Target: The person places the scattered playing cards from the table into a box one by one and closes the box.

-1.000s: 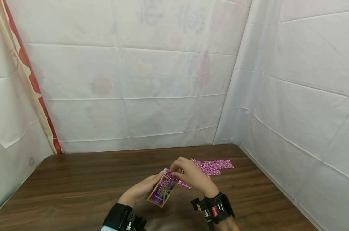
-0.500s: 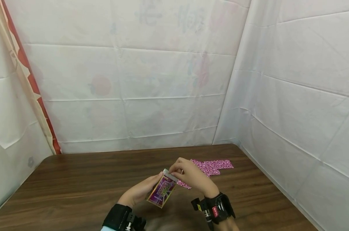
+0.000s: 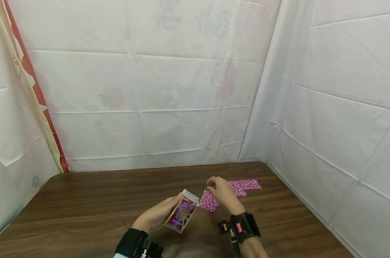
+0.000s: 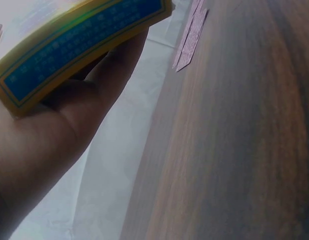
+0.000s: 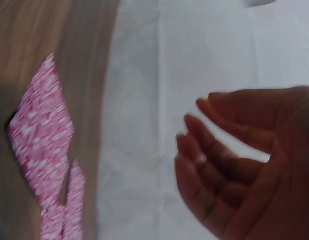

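My left hand (image 3: 158,213) grips a small purple-and-gold card box (image 3: 181,214), tilted, its pale end (image 3: 190,196) pointing away from me. In the left wrist view the box's blue panel with yellow edging (image 4: 84,47) lies across the fingers. My right hand (image 3: 225,195) hovers to the right of the box, its fingers bent loosely and nothing between them; the right wrist view shows a gap between thumb and fingertips. Beneath and beside it lie pink glitter-patterned cards: one (image 3: 208,201) close to the box end, others (image 3: 248,184) farther right, partly hidden by the hand.
The brown wooden table (image 3: 94,204) carries the cards on its right half. A white cloth (image 3: 182,86) hangs behind the far edge, and another white sheet (image 3: 337,118) runs along the right side. Black camera straps (image 3: 244,225) circle both wrists.
The pink card at the box's end has come away from it, exposing the pale end. My right hand has moved right, off the box, uncovering a card on the table. The left hand stays put.
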### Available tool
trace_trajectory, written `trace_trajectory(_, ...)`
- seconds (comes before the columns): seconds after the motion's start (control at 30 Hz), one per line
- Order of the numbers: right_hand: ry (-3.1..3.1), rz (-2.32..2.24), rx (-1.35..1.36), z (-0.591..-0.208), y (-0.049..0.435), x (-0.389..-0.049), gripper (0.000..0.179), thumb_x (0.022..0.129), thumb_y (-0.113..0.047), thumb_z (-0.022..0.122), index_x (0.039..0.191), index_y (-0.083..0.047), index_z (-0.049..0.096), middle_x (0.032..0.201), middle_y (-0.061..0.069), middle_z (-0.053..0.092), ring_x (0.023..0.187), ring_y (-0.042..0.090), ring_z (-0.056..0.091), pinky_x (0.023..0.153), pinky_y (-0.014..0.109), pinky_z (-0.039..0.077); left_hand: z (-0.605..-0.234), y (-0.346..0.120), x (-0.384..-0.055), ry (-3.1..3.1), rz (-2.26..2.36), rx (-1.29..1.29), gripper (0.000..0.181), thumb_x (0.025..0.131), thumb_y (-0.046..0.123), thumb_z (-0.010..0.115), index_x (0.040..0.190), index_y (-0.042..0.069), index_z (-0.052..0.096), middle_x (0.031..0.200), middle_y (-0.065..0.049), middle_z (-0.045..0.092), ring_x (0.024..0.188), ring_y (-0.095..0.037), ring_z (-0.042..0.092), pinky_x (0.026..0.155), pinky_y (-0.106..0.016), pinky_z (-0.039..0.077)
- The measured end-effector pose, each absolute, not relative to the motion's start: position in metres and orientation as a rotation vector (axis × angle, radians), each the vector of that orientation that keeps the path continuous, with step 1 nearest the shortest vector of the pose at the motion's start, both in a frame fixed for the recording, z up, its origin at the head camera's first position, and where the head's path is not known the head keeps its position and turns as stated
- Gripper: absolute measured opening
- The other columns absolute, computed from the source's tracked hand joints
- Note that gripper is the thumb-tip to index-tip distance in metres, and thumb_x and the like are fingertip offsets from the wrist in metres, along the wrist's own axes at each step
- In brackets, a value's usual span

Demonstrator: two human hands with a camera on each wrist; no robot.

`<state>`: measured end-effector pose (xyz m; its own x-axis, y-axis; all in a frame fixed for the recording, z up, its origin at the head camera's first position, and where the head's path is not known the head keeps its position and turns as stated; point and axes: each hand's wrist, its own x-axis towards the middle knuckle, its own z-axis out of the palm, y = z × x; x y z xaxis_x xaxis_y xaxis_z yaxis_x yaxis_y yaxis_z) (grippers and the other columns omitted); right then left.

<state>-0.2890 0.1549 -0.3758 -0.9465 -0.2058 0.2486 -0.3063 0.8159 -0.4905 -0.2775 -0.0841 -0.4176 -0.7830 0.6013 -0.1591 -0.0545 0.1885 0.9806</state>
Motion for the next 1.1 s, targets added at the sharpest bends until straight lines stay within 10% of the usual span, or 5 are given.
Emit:
trace_trajectory(0.47, -3.042, 0.543, 0.075, -0.419, 0.167, -0.308, 0.064, 0.071, -0.025, 0.080, 0.121, 0.003, 0.052, 0.117, 0.027, 0.056, 0.112, 0.046, 0.049, 0.098, 0.055, 0.036, -0.416, -0.086, -0.275, 1.952, 1.651, 0.495, 0.077, 0.094, 0.062, 0.028, 0.139, 0.001, 0.039, 0.130, -0.021, 0.052, 0.119, -0.035, 0.049, 0.098, -0.069, 0.026)
trace_trajectory(1.1, -3.088, 0.595, 0.035, -0.431, 0.162, -0.308, 0.075, 0.062, -0.029, 0.085, 0.122, 0.001, 0.051, 0.119, 0.031, 0.047, 0.114, 0.045, 0.041, 0.097, 0.058, 0.032, -0.413, -0.087, -0.275, 1.934, 1.656, 0.513, 0.077, 0.094, 0.062, 0.029, 0.139, 0.001, 0.039, 0.131, -0.021, 0.051, 0.117, -0.035, 0.050, 0.098, -0.068, 0.028)
